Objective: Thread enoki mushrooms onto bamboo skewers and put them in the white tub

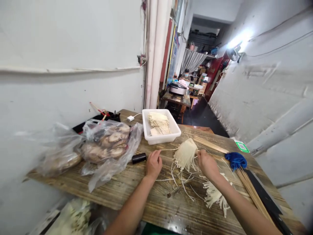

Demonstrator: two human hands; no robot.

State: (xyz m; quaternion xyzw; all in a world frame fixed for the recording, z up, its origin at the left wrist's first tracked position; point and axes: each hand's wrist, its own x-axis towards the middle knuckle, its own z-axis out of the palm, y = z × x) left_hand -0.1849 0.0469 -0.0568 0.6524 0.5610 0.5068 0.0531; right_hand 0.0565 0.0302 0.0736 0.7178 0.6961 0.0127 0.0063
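A fan-shaped bunch of enoki mushrooms [186, 154] is at the middle of the wooden table, its stems spread toward me. My left hand [154, 164] is closed, pinching the end of a thin pale strand [168, 149] that runs to the bunch's left side. At the opposite side, my right hand [207, 164] is closed against the bunch's edge; its fingers partly hide what they grip. Loose enoki stems [184, 186] lie scattered between my hands. Another enoki clump [215, 194] rests under my right forearm, partly covered by it.
A white plastic tray [149, 138] holds flat enoki pieces with sticks. Left are clear bags of brown mushrooms [110, 143] and a black cylinder [139, 158]. Bamboo skewers [253, 192], a blue cloth [236, 161] and a long dark blade [264, 192] lie right.
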